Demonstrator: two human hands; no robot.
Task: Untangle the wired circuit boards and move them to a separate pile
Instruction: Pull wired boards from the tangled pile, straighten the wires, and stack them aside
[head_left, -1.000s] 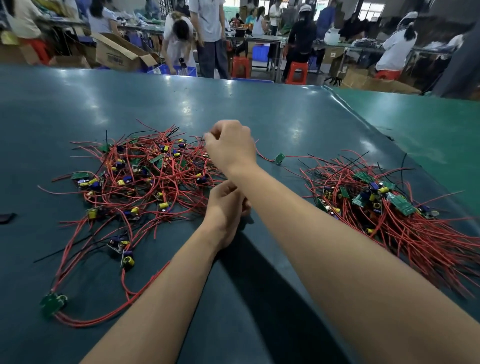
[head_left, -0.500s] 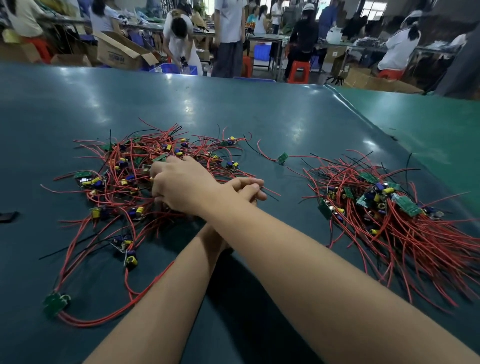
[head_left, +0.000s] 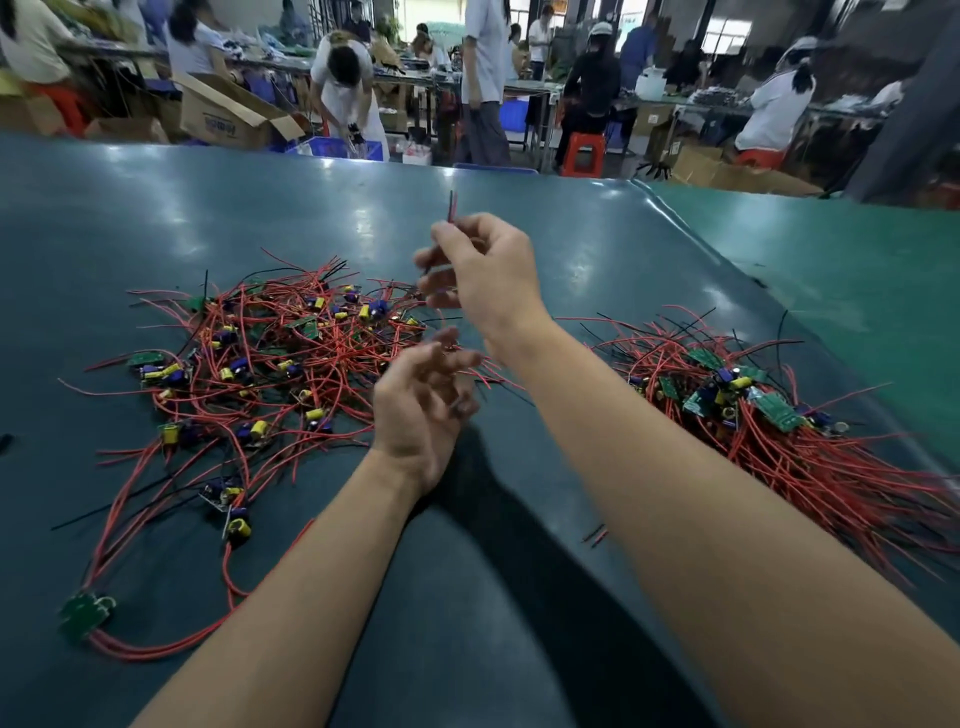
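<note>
A tangled heap of small green circuit boards with red and black wires lies on the left of the table. A second pile of wired boards lies on the right, its wires fanned toward me. My right hand is raised above the heap's right edge, pinching red wire ends that stick up above its fingers. My left hand hovers below it at the heap's right edge, fingers spread and blurred, with red wires running past them; whether it grips any is unclear.
A lone green board on looped red wires lies near the front left. The dark green table meets a lighter green surface on the right. Two short wire bits lie near my right forearm. People work at benches behind the table.
My right hand has come up off the tangled heap with red wires pinched in it. My left hand has slid out from under it and opened its fingers.
</note>
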